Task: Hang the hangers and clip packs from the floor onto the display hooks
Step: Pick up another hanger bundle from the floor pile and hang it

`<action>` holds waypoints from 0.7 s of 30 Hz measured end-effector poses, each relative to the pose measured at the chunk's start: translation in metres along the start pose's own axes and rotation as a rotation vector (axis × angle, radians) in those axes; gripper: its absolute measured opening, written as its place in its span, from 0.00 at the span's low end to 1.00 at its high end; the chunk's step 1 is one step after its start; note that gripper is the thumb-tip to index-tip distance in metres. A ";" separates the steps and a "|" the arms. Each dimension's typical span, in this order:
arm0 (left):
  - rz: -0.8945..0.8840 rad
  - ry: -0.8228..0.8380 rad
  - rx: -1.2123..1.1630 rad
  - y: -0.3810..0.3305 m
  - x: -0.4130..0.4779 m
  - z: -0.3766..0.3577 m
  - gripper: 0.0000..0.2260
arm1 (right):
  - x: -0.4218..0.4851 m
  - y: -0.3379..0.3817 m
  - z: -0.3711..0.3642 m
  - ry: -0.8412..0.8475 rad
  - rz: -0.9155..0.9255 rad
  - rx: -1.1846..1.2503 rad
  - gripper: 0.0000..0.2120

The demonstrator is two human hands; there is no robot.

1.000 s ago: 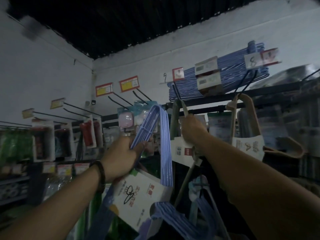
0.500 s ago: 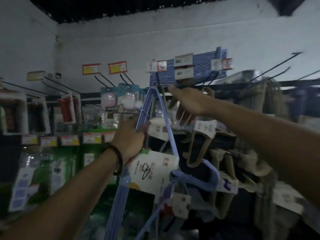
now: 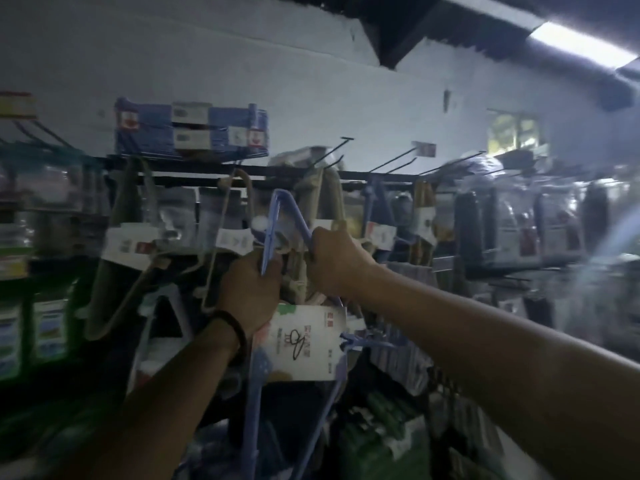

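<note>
A bundle of blue hangers with a white card label is held up in front of the display rack. My left hand grips the bundle's left side just above the label. On the right side of the blue loop, my right hand is closed around the bundle. The loop's top reaches close to the black rail. Bare black display hooks stick out above and to the right of it. Beige hanger packs hang right behind the blue bundle.
More blue hanger packs lie stacked on top of the rack at the left. Labelled packs crowd the rail to the right, and other goods hang on the lower left. A ceiling light glows at the top right. The picture is dim and blurred.
The view swung right along the rack. My right hand left the hanging packs and closed on the blue bundle's right side. My left hand kept its hold.
</note>
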State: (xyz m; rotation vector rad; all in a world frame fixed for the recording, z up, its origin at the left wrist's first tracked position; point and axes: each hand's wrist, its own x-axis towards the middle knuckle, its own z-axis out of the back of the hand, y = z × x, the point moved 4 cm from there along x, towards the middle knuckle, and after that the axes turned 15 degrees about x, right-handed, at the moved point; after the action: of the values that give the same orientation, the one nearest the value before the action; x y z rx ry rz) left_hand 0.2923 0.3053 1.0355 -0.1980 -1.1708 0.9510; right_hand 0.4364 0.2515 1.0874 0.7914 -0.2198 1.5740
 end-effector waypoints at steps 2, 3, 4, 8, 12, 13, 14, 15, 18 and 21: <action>-0.008 0.046 -0.019 -0.025 -0.003 -0.034 0.17 | -0.010 -0.037 0.016 -0.053 -0.014 0.009 0.09; -0.023 0.066 -0.020 -0.038 -0.004 -0.052 0.16 | -0.014 -0.057 0.024 -0.051 -0.020 0.011 0.10; -0.041 0.085 -0.011 -0.051 -0.004 -0.072 0.16 | -0.020 -0.078 0.033 -0.045 -0.026 0.004 0.10; -0.086 0.144 0.063 -0.103 -0.010 -0.152 0.10 | -0.036 -0.162 0.071 -0.076 -0.015 -0.077 0.14; -0.075 0.098 0.136 -0.155 -0.009 -0.225 0.11 | -0.028 -0.247 0.107 -0.119 0.039 -0.126 0.10; -0.069 0.092 0.144 -0.164 -0.005 -0.242 0.12 | -0.021 -0.266 0.114 -0.132 0.041 -0.121 0.10; -0.059 0.094 0.137 -0.174 0.000 -0.256 0.13 | -0.013 -0.285 0.119 -0.127 0.046 -0.129 0.10; -0.049 0.091 0.116 -0.182 0.006 -0.269 0.13 | -0.004 -0.302 0.124 -0.136 0.045 -0.105 0.10; -0.068 0.109 0.153 -0.206 0.022 -0.294 0.11 | 0.029 -0.344 0.133 -0.153 0.025 -0.051 0.10; -0.115 0.125 0.170 -0.209 0.035 -0.313 0.18 | 0.062 -0.369 0.136 -0.111 0.043 -0.069 0.08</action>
State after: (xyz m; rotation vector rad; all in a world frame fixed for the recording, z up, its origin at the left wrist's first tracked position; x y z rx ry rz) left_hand 0.6693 0.3048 1.0503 -0.0516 -0.9715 0.9179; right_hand 0.8316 0.2918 1.1130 0.8250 -0.3722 1.5559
